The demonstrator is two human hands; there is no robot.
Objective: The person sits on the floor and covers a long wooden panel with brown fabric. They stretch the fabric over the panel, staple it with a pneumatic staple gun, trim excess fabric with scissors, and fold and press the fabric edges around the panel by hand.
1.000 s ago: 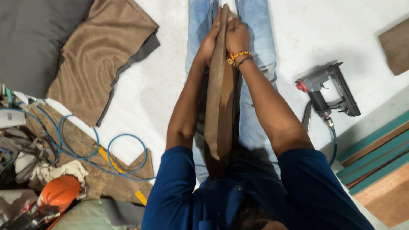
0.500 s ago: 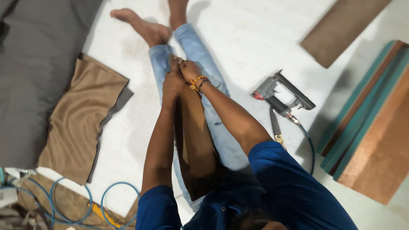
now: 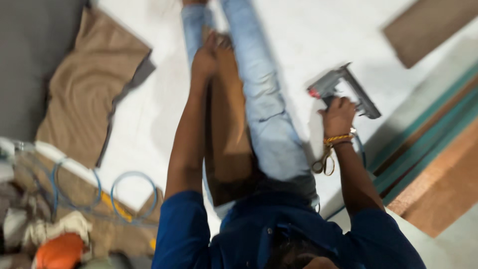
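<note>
1. My sleeves [image 3: 184, 234] are deep blue, my jeans [image 3: 264, 114] pale, washed-out blue.
2. The panel [image 3: 226, 124] along my legs is plain brown.
3. The staple gun [image 3: 343, 92] is grey with a red end.
4. My wrist band [image 3: 337, 139] is yellow-orange.
5. The cloth [image 3: 89, 94] is tan, lying beside a grey sheet [image 3: 35, 55].
6. The hose [image 3: 129, 194] is light blue.
7. The floor [image 3: 308, 40] is white.
8. The boards [image 3: 428, 144] show teal and brown stripes.

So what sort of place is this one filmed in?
Probably an upholstery workshop, with the work done on the floor. The right hand grips a pneumatic staple gun, brown fabric lies spread out, and a blue air hose coils nearby.
</note>
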